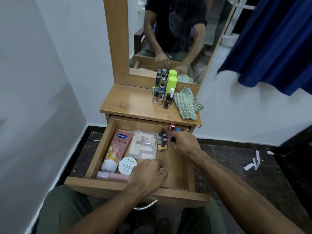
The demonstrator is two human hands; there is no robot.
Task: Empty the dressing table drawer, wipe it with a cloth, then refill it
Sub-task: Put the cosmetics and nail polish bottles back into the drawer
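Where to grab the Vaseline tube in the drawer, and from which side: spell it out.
Take the Vaseline tube across its flat pink body, near the middle, coming straight down from above. It lies flat along the drawer's left wall with its white cap toward the front, and the clear plastic box sits close on its right, so a sideways reach looks cramped. The left hand seems nearest.

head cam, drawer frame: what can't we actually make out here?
- Left hand: the back of the hand covers its fingertips, so any grip is hidden.
- Right hand: fingers sit among the nail polish bottles; which one they pinch is unclear.
- Back right of the drawer: the tabletop overhangs it.
- Clear box: contents blurred.
- Bottles on top: labels too small.
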